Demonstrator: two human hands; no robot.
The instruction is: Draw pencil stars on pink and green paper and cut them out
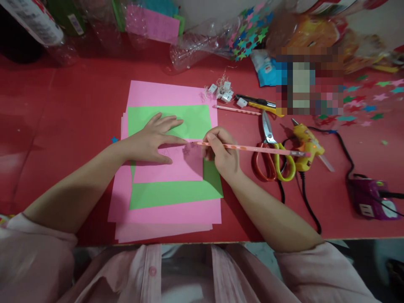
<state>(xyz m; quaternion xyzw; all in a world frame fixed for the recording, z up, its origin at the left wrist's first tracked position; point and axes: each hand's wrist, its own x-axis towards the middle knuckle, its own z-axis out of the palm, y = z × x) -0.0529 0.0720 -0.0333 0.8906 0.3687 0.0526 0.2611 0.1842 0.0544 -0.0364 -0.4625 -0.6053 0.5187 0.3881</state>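
Note:
My right hand [222, 153] is closed around a pink pencil [249, 148], its tip at the upper right part of a small pink paper [170, 170]. Spread flat, my left hand [158, 141] lies across that paper and the green sheet [176, 197] beneath it. Faint marks show on the small paper between the hands, too faint to read. Larger pink sheets [170, 90] are stacked under the green one. Right of my right hand lie scissors [268, 136] with one red and one yellow handle.
A second pencil [238, 110], a yellow utility knife [261, 104] and small lights [225, 92] lie beyond the papers. To the right are a yellow glue gun [307, 141] with a black cord and a purple power adapter [374, 198]. Plastic bottles [202, 44] stand or lie at the back.

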